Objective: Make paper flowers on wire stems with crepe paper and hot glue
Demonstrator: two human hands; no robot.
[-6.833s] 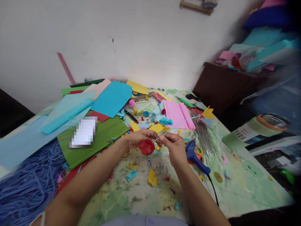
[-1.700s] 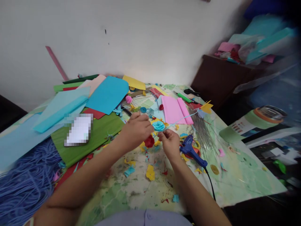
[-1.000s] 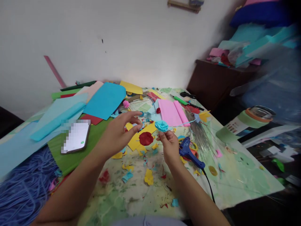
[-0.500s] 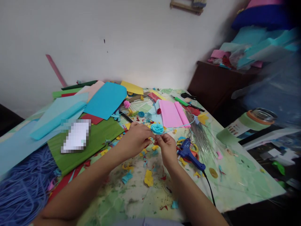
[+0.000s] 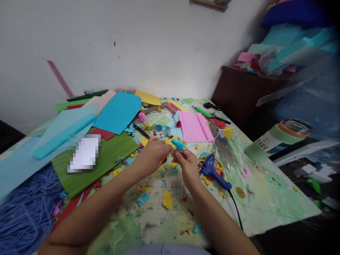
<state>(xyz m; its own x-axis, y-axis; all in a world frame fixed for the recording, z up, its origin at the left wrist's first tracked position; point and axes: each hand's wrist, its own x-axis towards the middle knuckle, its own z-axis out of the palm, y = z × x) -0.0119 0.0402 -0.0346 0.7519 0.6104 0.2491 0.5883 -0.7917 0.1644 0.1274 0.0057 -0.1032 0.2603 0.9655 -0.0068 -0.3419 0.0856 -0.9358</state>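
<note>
A light-blue crepe paper flower (image 5: 177, 143) stands just above my fingertips, its petals seen partly from the side. My right hand (image 5: 187, 163) pinches the base of the flower between thumb and fingers. Close against it on the left, my left hand (image 5: 155, 154) has its fingers curled and pressed together at the same spot; what they grip is hidden. A small red bit (image 5: 165, 160) shows beneath the left fingers. From near the flower a thin light-blue strand (image 5: 196, 143) runs right and bends upward beside pink paper (image 5: 190, 126).
A blue glue gun (image 5: 214, 171) with a black cord lies right of my hands, beside a bundle of thin wires (image 5: 228, 148). Coloured paper sheets (image 5: 119, 111) and blue yarn (image 5: 29, 216) cover the left side. A green bottle (image 5: 276, 140) stands right; paper scraps litter the table.
The blue flower has tipped, turning from a more face-up view to a side-on one. My hands stay close together at its base. The whole view has shifted slightly.
</note>
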